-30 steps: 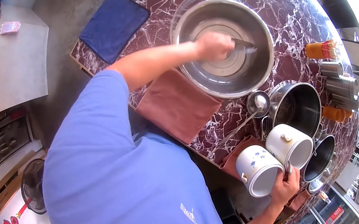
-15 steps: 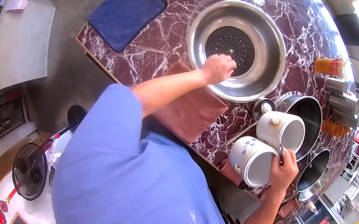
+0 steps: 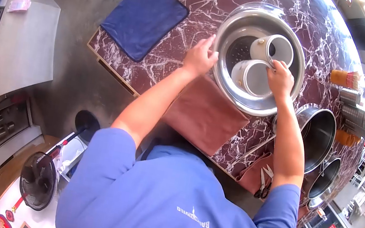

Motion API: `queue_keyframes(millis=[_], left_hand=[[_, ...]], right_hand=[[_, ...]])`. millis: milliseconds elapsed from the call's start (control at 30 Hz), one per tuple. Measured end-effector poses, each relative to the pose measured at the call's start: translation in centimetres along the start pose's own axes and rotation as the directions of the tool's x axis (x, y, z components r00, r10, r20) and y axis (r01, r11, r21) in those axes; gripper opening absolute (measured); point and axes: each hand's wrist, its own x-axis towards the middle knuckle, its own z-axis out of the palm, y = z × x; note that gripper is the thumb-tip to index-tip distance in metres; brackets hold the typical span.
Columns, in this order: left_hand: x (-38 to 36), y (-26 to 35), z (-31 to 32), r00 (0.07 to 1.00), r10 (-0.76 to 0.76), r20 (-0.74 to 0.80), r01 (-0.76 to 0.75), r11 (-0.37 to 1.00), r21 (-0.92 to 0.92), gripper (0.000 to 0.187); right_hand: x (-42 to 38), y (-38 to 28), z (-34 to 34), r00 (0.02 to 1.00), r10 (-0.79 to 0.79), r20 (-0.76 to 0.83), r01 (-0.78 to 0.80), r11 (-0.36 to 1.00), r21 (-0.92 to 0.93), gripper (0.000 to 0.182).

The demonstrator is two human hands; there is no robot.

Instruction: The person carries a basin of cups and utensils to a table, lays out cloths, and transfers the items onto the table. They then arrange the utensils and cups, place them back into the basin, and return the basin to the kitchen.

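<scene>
A wide steel basin (image 3: 224, 83) stands on the dark red marbled table, with a perforated black disc (image 3: 239, 50) at its bottom. Two white enamel cups, an upper one (image 3: 258, 48) and a lower one (image 3: 240, 73), are side by side within the basin's rim, mouths tilted toward me. My right hand (image 3: 280, 79) is closed round their handles, between the two. My left hand (image 3: 200, 56) is open beside the basin's left rim, fingers apart and holding nothing. Whether the cups rest on the basin's bottom, I cannot tell.
A blue cloth (image 3: 144, 20) lies at the table's left end. Near me are a folded brown cloth (image 3: 207, 113) and scissors (image 3: 264, 181) on another cloth (image 3: 253, 171). Steel pots (image 3: 318, 133) stand to the right. A fan (image 3: 38, 180) is at lower left.
My right hand has carried both cups from beside the pots to the basin. My left hand has moved out of the basin to its left side and opened. The scissors have come into view.
</scene>
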Motion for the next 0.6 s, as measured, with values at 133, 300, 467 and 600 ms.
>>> queue_keyframes(millis=[133, 300, 467, 600], left_hand=[[-0.5, -0.3, 0.1, 0.999, 0.033, 0.002, -0.033, 0.997, -0.064, 0.067], [-1.9, -1.3, -0.9, 0.996, 0.066, -0.061, -0.073, 0.99, -0.121, 0.075], [-3.0, -6.1, -6.7, 0.961, 0.125, -0.247, -0.121, 0.992, 0.031, 0.05], [1.1, -10.3, -13.5, 0.908, 0.274, -0.317, -0.119, 0.893, 0.433, 0.032]], right_hand=[[2.7, -0.2, 4.6, 0.997, 0.067, 0.034, -0.065, 0.997, -0.047, 0.023], [4.3, -0.8, 6.9, 0.985, 0.144, 0.094, -0.13, 0.981, -0.144, 0.025], [4.8, -0.7, 7.8, 0.969, 0.222, 0.106, -0.201, 0.964, -0.173, 0.026], [4.1, -0.2, 8.6, 0.964, 0.258, 0.063, -0.249, 0.961, -0.123, 0.027]])
